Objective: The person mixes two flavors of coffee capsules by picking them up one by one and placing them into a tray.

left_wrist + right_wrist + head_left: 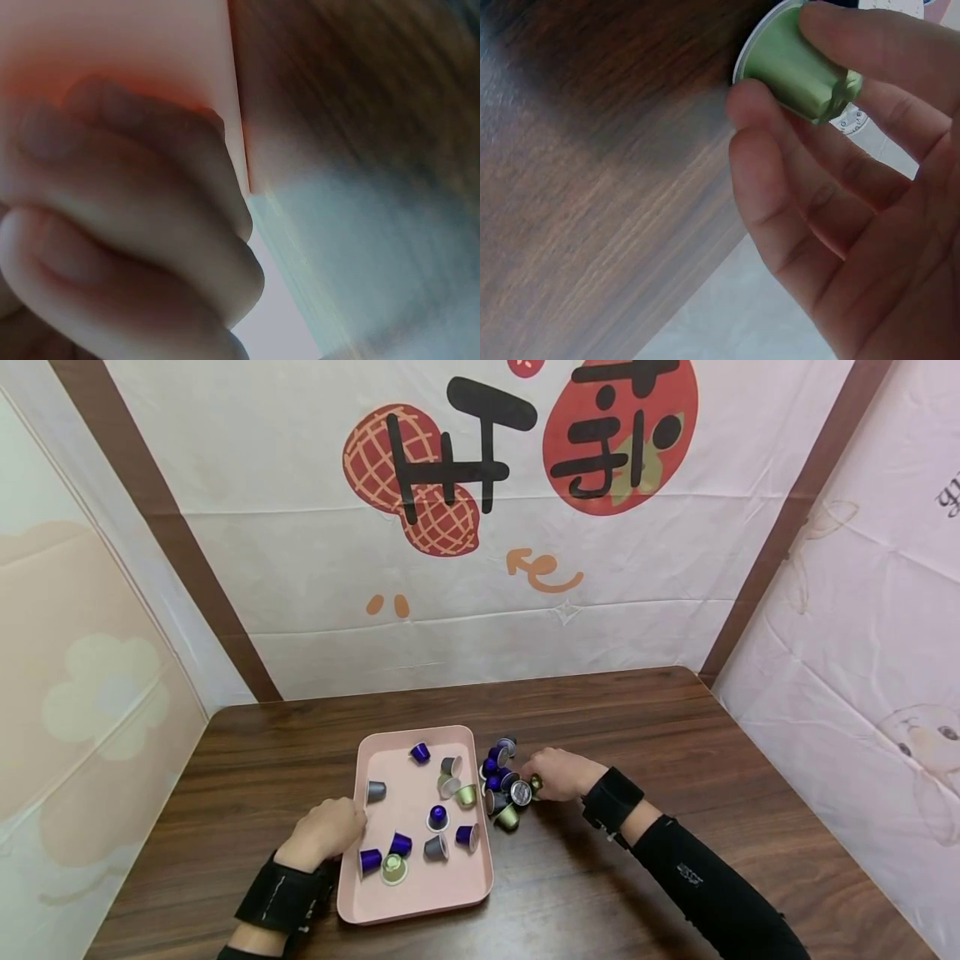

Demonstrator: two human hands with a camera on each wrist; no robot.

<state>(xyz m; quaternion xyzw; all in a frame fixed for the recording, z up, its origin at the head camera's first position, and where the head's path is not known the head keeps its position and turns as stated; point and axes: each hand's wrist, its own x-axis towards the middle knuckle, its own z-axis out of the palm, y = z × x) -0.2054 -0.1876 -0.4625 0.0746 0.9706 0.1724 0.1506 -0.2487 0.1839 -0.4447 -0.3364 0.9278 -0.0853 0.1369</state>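
My right hand (558, 774) pinches a green coffee capsule (791, 64) between thumb and fingers, at the right side of a heap of coffee capsules (493, 782). The heap has blue, grey and green ones and lies against the right side of a pink tray (408, 897). My left hand (326, 831) grips the tray's left edge with curled fingers, seen close against the pink wall in the left wrist view. Several capsules lie scattered inside the tray, among them a blue one (420, 752), a grey one (436, 848) and a green one (393, 868).
The tray and heap stand on a dark wooden table (637, 718). Printed white cloth (300, 568) hangs behind it, with more cloth (862, 652) along the right side. Wood shows on both sides of the tray.
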